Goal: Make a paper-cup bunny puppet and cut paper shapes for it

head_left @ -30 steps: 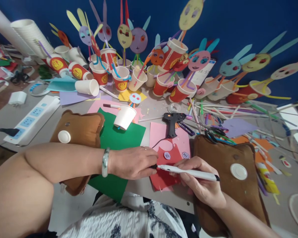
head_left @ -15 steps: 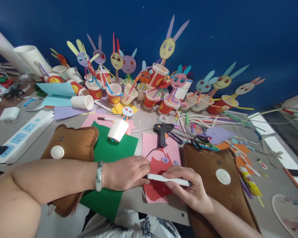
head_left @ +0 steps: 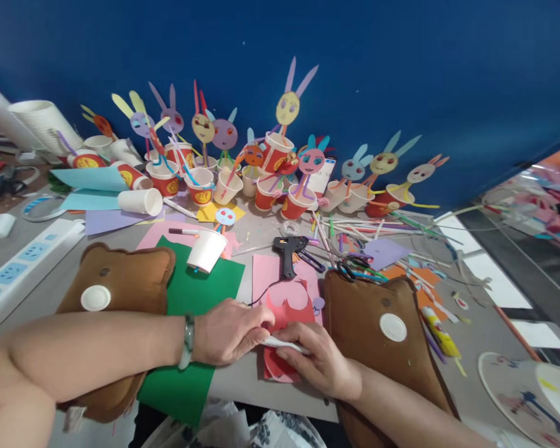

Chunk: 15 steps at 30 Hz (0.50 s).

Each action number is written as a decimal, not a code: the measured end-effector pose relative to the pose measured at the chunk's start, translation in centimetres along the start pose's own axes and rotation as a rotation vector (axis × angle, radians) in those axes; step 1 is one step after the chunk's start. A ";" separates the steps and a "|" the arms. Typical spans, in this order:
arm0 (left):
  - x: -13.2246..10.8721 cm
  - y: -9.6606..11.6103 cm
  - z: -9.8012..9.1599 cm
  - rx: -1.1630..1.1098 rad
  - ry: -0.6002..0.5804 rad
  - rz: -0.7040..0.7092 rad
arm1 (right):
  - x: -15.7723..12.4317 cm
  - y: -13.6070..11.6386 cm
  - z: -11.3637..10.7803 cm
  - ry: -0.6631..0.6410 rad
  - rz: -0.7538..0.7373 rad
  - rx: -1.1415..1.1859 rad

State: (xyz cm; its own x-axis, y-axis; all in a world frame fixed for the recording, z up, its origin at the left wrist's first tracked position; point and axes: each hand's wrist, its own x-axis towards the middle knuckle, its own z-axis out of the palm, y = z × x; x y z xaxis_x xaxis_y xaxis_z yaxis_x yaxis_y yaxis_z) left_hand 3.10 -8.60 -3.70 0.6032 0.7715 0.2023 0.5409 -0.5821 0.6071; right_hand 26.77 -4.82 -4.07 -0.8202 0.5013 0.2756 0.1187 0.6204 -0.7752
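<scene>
My left hand (head_left: 231, 331) and my right hand (head_left: 313, 361) meet over a red paper cut-out (head_left: 287, 317) near the table's front edge. Both are closed round a white marker pen (head_left: 280, 342) that shows only as a short piece between them. The red paper lies on a pink sheet (head_left: 266, 274). A green bangle sits on my left wrist, which rests across a green sheet (head_left: 200, 292). A brown stuffed pad (head_left: 121, 280) lies under my left forearm and another brown pad (head_left: 378, 336) under my right.
A black glue gun (head_left: 288, 249) stands behind the pink sheet. A tipped white cup (head_left: 206, 251) lies on the green sheet. Several red and white paper cups with rabbit-eared paper faces (head_left: 261, 162) line the blue wall. Straws (head_left: 382, 224), scissors (head_left: 350, 269) and a power strip (head_left: 23, 258) lie around.
My hands have drawn together along the marker, so much less of it shows. The view has tilted up and swung right.
</scene>
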 end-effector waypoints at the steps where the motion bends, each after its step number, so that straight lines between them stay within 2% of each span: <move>1: 0.1 0.0 0.1 0.007 0.009 -0.005 | -0.1 0.2 0.1 0.001 0.017 0.006; 10: 0.5 0.1 0.8 0.099 0.009 -0.049 | -0.5 0.9 0.7 0.034 0.060 0.039; 15: 0.6 0.3 0.7 0.109 0.027 -0.005 | -0.5 0.9 0.6 0.017 0.097 0.082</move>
State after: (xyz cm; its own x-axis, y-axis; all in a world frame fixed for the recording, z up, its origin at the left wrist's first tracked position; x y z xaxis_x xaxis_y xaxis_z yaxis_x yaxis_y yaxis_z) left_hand 3.99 -8.50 -3.94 0.5846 0.7806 0.2211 0.6056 -0.6013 0.5213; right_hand 26.98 -4.92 -5.22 -0.7977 0.5667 0.2063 0.1499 0.5177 -0.8423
